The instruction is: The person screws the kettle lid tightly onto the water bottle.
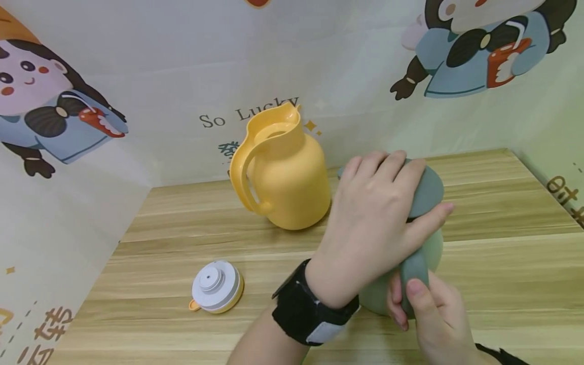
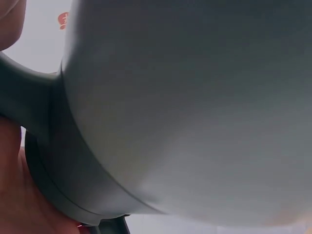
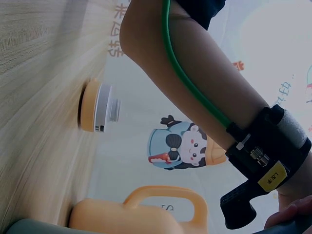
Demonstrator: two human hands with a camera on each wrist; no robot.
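A green jug with a darker grey-green lid and handle stands on the right part of the table. My left hand holds the lid from above, fingers bent over its far side and thumb along the near right. Lower down, my right hand grips the handle, thumb on its outer face. The jug's smooth body fills most of the left wrist view. Much of the lid is hidden under my left hand.
A yellow jug with an uncovered mouth stands behind and left of my hands. Its handle faces left. A white and yellow stopper lies at the front left of the wooden table. Printed cloth rises behind the table.
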